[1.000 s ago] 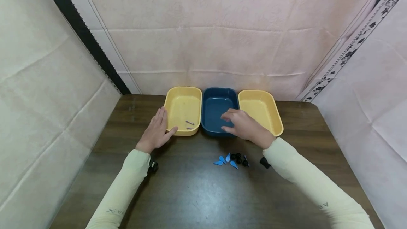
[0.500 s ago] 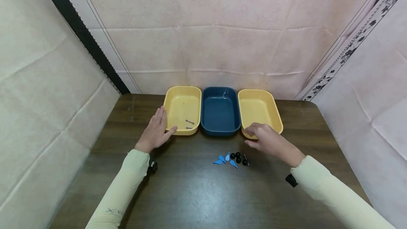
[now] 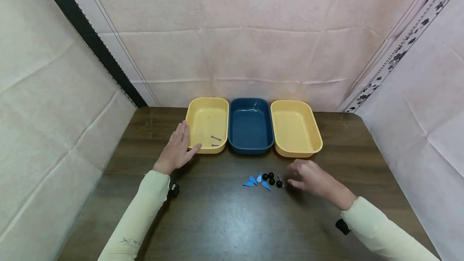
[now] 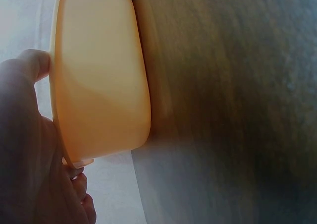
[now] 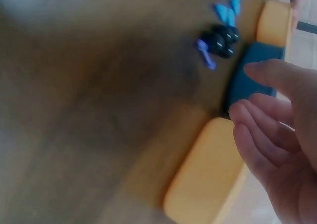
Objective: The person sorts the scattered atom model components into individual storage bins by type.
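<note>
My left hand (image 3: pixel 175 150) rests along the left and near rim of the left yellow tray (image 3: pixel 202 122), fingers straight and thumb spread over the front corner. In the left wrist view its thumb and fingers touch the rim. Two small purple pegs (image 3: pixel 216 138) lie in that tray. My right hand (image 3: pixel 311 177) hovers just right of a small group of pieces, its fingers loosely bent and nothing between them. Nearest to it lies a purple peg (image 5: pixel 205 54) beside several shiny black balls (image 3: pixel 271 178). Several flat blue teardrop-shaped pieces (image 3: pixel 266 186) lie left of the balls.
A dark blue tray (image 3: pixel 251 148) stands between the left yellow tray and a right yellow tray (image 3: pixel 299 152), side by side at the back of the brown wooden table (image 3: pixel 203 220). Pale cloth (image 3: pixel 232 51) hangs behind them and at both sides.
My right hand has moved from over the blue tray rightward, past the right yellow tray's front, and down beside the small pieces. The left hand has stayed on its tray.
</note>
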`<state>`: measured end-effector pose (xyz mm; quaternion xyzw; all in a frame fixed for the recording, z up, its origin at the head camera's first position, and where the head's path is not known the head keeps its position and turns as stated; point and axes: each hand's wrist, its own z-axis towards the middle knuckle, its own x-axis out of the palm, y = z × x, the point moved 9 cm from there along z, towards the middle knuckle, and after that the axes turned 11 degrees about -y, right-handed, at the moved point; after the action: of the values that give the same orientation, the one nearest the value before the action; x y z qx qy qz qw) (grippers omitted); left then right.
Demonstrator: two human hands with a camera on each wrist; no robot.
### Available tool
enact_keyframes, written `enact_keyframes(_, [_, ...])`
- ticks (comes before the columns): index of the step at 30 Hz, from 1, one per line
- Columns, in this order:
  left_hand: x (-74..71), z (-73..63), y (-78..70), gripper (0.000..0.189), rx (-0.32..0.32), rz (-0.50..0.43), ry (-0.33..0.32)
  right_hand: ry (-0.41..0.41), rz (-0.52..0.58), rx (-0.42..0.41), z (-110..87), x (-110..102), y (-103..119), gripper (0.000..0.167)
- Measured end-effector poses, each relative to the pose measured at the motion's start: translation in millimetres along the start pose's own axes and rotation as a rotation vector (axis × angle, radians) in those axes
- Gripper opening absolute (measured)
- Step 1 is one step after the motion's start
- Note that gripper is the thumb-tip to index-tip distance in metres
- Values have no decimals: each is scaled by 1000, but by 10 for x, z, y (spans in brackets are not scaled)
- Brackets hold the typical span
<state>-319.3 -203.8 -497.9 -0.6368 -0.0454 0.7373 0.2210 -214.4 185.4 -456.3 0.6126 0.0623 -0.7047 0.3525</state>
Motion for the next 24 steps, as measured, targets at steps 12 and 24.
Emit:
enact_keyframes(12, [20,8,27,102,1,12,7,6,74,59,-150,303,-98,21])
enact_keyframes(24, [22,10,25,101,3,10,1,-16,81,54,-139,394,-95,20])
